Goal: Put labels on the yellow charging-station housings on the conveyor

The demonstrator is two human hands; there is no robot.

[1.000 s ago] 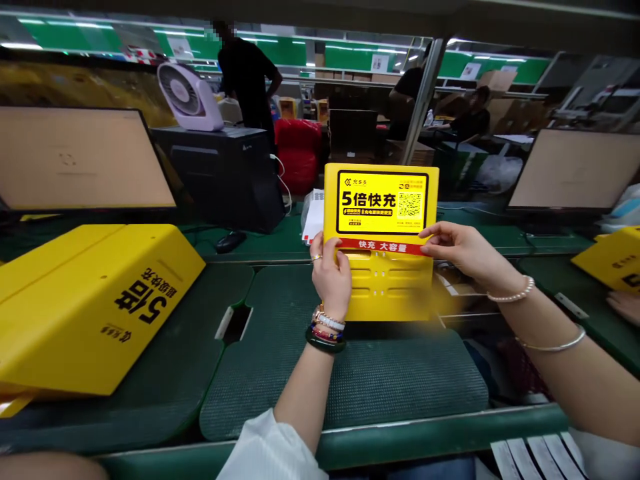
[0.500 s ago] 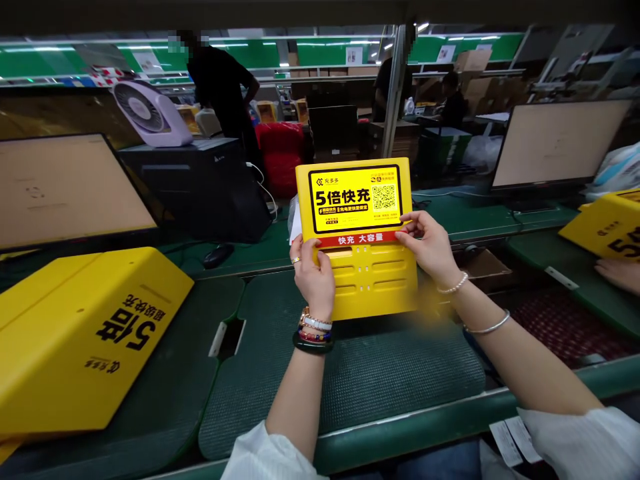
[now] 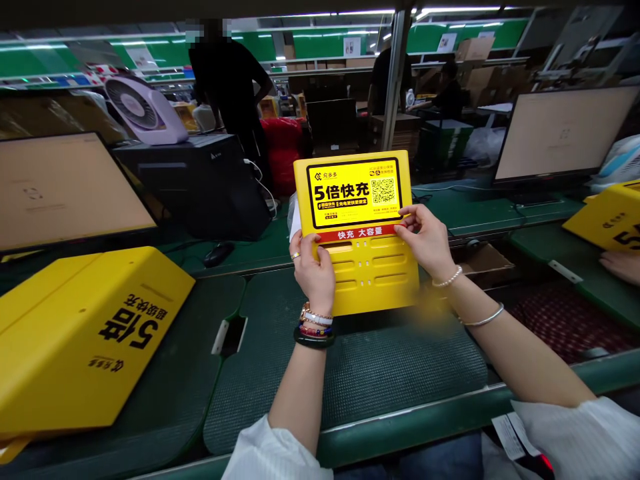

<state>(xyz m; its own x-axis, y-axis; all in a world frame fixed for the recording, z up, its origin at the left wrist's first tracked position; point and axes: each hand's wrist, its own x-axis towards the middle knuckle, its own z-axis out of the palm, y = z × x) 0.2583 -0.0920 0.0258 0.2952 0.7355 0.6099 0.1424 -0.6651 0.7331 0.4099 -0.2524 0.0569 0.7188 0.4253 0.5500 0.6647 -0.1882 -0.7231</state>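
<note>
A yellow power bank charging cabinet (image 3: pixel 375 293) stands upright, tilted slightly back, on the textured green pallet in the centre. Its upper face carries a black-framed label with a QR code (image 3: pixel 383 191). Below that label runs a red strip sticker (image 3: pixel 357 233) with white lettering. My left hand (image 3: pixel 315 270) is curled at the cabinet's left edge, thumb and fingertips at the sticker's left end. At the other end, my right hand (image 3: pixel 427 240) pinches the sticker with the thumb, its forefinger against the label's lower corner. The fingers behind the cabinet are hidden.
Another yellow cabinet (image 3: pixel 90 340) lies on the left pallet. Monitors (image 3: pixel 70 187) flank the line, beside a black computer case (image 3: pixel 200 183) with a purple fan (image 3: pixel 145 110). A co-worker's hand (image 3: pixel 620 263) touches a yellow cabinet (image 3: pixel 605 220) at right. People stand behind.
The view has shifted slightly, and the cabinet appears a little higher. Both hands keep the same places at the ends of the red sticker. A person in the background has moved slightly right.
</note>
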